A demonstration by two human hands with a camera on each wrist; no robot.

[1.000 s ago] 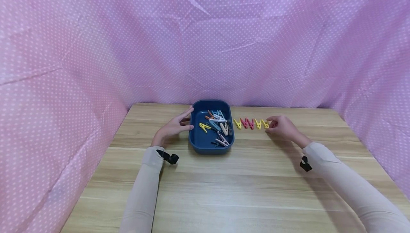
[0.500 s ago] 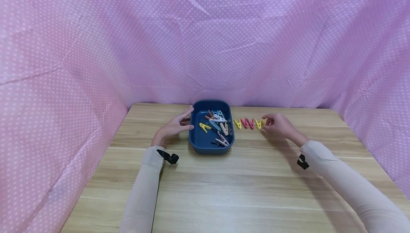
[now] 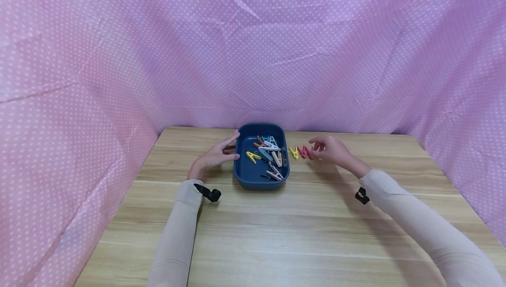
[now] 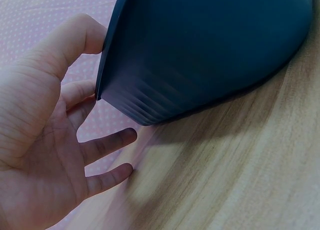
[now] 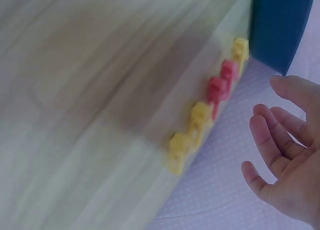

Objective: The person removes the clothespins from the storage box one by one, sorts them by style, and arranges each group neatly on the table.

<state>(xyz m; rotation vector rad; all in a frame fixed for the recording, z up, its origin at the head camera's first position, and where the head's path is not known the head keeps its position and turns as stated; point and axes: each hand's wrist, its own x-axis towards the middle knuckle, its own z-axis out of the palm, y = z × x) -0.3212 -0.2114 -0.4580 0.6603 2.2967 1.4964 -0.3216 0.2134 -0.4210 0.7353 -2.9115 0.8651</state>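
A dark blue bin point(image 3: 253, 186) stands at the far side of the table with several clothespins inside, among them a yellow clothespin point(image 3: 253, 157). My left hand point(image 3: 212, 156) touches the bin's left side with extended fingers; in the left wrist view the thumb meets the rim. To the right of the bin lies a row of clothespins: a yellow one point(image 5: 240, 50) nearest it, two red ones point(image 5: 218, 91), then two more yellow ones point(image 5: 178, 152). Over the row's right part hovers my right hand point(image 3: 335, 151), holding nothing, its fingers loosely bent. It hides the row's right end in the head view.
The wooden table point(image 3: 276, 234) stretches in front of the bin and to both sides. Behind its far edge hangs a pink dotted cloth point(image 3: 253, 59), which also covers the left and right sides. White, blue and orange clothespins are heaped on the bin's right side.
My right hand has left the rightmost yellow clothespin and moved left over the row toward the bin. The left hand and the bin have stayed put.
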